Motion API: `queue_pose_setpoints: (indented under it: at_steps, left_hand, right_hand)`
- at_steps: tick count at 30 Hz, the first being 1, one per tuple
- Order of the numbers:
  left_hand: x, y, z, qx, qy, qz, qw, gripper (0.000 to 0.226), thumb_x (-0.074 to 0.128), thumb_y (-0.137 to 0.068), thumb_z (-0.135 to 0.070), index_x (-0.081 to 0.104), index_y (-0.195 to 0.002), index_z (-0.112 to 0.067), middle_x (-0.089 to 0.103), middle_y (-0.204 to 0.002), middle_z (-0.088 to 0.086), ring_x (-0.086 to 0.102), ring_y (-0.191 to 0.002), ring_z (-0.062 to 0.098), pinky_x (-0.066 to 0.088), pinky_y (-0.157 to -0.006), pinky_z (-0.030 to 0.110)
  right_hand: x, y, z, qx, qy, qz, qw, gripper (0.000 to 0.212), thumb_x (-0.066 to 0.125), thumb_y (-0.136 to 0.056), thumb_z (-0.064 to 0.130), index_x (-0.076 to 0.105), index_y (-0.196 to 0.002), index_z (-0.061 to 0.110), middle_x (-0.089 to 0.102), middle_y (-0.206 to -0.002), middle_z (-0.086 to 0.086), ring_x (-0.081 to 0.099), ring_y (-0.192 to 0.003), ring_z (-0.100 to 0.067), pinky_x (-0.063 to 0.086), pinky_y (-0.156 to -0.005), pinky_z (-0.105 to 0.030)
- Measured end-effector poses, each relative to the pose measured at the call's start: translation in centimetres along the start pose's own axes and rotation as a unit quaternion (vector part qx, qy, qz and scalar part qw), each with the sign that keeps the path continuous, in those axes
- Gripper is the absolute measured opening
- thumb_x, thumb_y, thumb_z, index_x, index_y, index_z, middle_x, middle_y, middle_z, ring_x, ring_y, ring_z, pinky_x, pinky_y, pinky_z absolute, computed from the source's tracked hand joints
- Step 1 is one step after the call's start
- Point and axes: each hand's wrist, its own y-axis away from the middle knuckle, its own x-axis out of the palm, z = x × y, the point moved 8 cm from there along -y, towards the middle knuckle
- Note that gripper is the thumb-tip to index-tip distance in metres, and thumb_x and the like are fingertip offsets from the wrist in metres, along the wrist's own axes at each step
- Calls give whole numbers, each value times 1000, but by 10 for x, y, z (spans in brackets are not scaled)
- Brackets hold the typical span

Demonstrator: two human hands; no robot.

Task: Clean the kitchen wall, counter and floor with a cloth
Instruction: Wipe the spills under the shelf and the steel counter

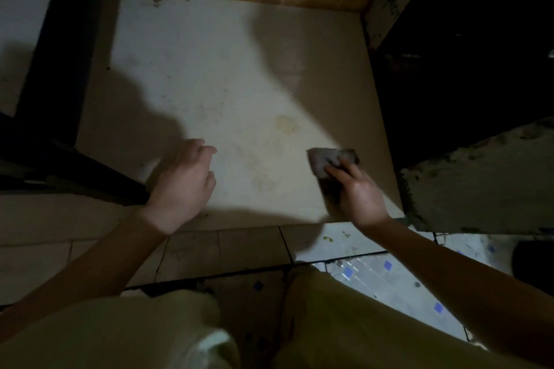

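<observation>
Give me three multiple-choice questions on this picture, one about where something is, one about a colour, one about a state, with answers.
1. Where is the cloth?
A. in the right hand
B. in the left hand
C. lying on the blue-patterned floor tiles
2. What colour are the small squares on those floor tiles?
A. red
B. blue
C. green
3. What is the left hand doing?
A. gripping a bucket
B. wringing the cloth
C. empty, over the pale surface

Answers: 1 A, right fingers press it down. 2 B, blue squares show. 3 C, nothing is in it.

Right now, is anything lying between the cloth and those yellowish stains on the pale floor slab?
Nothing visible. The right hand presses the cloth on the floor slab, and the stains lie just left across bare surface. The left hand rests beyond them.
</observation>
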Motion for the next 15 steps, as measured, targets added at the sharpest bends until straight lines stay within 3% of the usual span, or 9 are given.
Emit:
queue_pose_setpoints:
  at_steps: [4,8,11,15]
  left_hand:
    - [1,-2,-2,-15,13,9,1000,38,57,-84,-9,55,-123,-5,47,-134,16,46,-121,36,46,-96,46]
    - [0,-1,-1,-22,13,13,1000,39,56,-85,-10,54,-124,-6,45,-136,15,46,-122,34,44,-96,44]
    - [-2,-2,1,-33,14,15,999,40,55,-86,-9,53,-125,-7,44,-137,14,45,-124,33,42,-97,43]
    - [-5,-1,5,-37,24,14,999,39,55,-85,-7,53,-124,-5,45,-135,16,46,-122,35,44,-96,45]
  right_hand:
    - [-7,6,-37,78,-16,-39,996,60,52,-78,-7,52,-133,19,46,-139,-15,50,-115,-39,53,-84,-44]
    - [-5,1,-28,103,-26,-52,993,58,49,-79,-9,54,-132,15,48,-136,-18,50,-114,-41,51,-88,-45]
    - [0,-8,3,64,-25,-31,997,54,52,-81,-2,54,-132,17,46,-138,-17,49,-115,-41,51,-84,-44]
    - [14,-20,69,-65,-19,21,997,49,56,-86,13,51,-134,17,41,-142,-18,45,-122,-42,53,-80,-47]
